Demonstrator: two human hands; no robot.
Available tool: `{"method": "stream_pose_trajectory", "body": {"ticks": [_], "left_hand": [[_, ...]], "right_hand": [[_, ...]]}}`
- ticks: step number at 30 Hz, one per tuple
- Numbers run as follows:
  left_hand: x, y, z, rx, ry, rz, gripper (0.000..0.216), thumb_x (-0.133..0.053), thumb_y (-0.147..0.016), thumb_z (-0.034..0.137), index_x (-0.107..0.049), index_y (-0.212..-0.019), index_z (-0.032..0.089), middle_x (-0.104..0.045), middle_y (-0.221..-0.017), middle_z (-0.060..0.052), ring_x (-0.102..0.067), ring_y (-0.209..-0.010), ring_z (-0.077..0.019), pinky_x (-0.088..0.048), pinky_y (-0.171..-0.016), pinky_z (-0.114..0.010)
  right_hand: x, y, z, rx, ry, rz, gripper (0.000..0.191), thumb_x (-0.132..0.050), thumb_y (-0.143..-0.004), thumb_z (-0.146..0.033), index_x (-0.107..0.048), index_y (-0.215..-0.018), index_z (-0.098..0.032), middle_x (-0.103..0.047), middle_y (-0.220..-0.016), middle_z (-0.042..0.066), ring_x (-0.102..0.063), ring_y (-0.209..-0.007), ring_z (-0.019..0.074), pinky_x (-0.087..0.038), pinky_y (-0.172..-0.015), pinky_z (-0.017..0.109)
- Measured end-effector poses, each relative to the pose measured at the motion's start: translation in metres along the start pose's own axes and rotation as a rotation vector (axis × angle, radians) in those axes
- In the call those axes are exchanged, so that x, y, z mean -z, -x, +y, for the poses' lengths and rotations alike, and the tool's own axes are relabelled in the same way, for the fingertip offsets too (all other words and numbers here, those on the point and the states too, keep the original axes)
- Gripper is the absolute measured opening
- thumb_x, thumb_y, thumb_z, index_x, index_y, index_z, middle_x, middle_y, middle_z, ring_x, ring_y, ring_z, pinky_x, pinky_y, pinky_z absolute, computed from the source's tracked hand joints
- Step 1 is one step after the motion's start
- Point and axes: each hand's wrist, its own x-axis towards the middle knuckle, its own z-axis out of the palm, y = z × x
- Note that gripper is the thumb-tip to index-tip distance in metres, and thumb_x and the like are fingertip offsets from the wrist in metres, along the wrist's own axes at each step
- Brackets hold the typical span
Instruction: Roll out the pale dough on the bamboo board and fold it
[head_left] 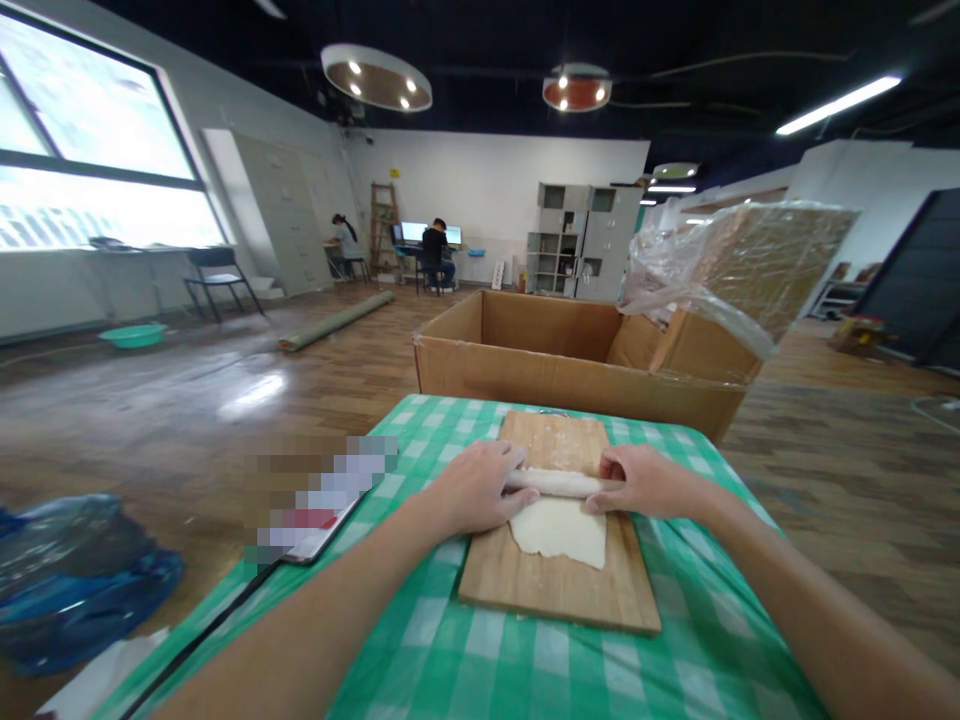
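Observation:
A flat sheet of pale dough (pixel 562 530) lies on a wooden cutting board (pixel 559 600), its near edge uneven. Across the dough's far side rests a whitish rolling pin (pixel 562 484); whether some dough is wrapped round it I cannot tell. My left hand (pixel 484 485) grips the pin's left end, thumb on the near side. At the right end, my right hand (pixel 641 482) holds it with curled fingers. Both hands hide the pin's tips. Traces of flour show on the board beyond the pin.
A green-and-white checked tablecloth (pixel 420 640) covers the table. On its left lies a blurred-out tablet-like device (pixel 330 515) with a black cable (pixel 210 630). A large open cardboard box (pixel 540 365) stands just beyond. Blue plastic bags (pixel 82 580) are at lower left. Two people sit far back.

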Motion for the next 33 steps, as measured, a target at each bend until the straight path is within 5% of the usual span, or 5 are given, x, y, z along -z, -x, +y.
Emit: {"method": "stream_pose_trajectory", "body": {"ticks": [7, 11, 17, 23, 33], "left_hand": [[0.007, 0.000, 0.006, -0.016, -0.012, 0.000, 0.032, -0.049, -0.099, 0.048, -0.061, -0.086, 0.021, -0.065, -0.093, -0.008, -0.061, -0.087, -0.0263, -0.046, -0.079, -0.039], [-0.003, 0.001, 0.014, -0.032, 0.050, 0.043, 0.032, -0.044, -0.101, 0.048, -0.064, -0.101, 0.022, -0.064, -0.109, -0.010, -0.062, -0.102, -0.0280, -0.047, -0.091, -0.043], [-0.023, -0.002, 0.010, -0.036, 0.089, 0.108, 0.052, -0.033, -0.106, 0.051, -0.051, -0.143, 0.020, -0.056, -0.146, -0.013, -0.046, -0.140, -0.0301, -0.031, -0.118, -0.049], [-0.033, -0.016, 0.009, 0.038, 0.044, 0.160, 0.054, -0.027, -0.107, 0.051, -0.055, -0.140, 0.019, -0.058, -0.143, -0.014, -0.052, -0.134, -0.0300, -0.037, -0.114, -0.050], [-0.037, -0.039, -0.016, -0.080, -0.041, 0.073, 0.035, -0.035, -0.105, 0.031, -0.063, -0.125, 0.022, -0.060, -0.135, -0.016, -0.048, -0.134, -0.0339, -0.040, -0.108, -0.055]], "right_hand": [[-0.006, 0.002, -0.017, 0.065, -0.032, -0.031, 0.039, -0.082, -0.071, -0.055, -0.066, -0.084, -0.022, -0.069, -0.081, 0.002, -0.058, -0.072, 0.0189, -0.035, -0.059, 0.029], [-0.011, 0.001, -0.017, 0.099, -0.022, 0.009, 0.044, -0.080, -0.074, -0.058, -0.063, -0.090, -0.021, -0.069, -0.087, 0.004, -0.058, -0.075, 0.0201, -0.039, -0.062, 0.030], [-0.034, -0.006, -0.008, 0.242, 0.114, 0.261, 0.041, -0.032, -0.107, -0.046, -0.059, -0.121, -0.018, -0.064, -0.123, 0.014, -0.055, -0.116, 0.0288, -0.040, -0.102, 0.046], [-0.043, -0.016, 0.000, 0.204, 0.295, 0.351, 0.050, -0.024, -0.110, -0.048, -0.059, -0.131, -0.018, -0.062, -0.132, 0.014, -0.050, -0.126, 0.0291, -0.035, -0.108, 0.048], [-0.030, -0.044, 0.010, 0.279, 0.559, 0.252, 0.032, -0.038, -0.109, -0.027, -0.062, -0.128, -0.017, -0.065, -0.128, 0.015, -0.055, -0.119, 0.0282, -0.040, -0.103, 0.046]]}}
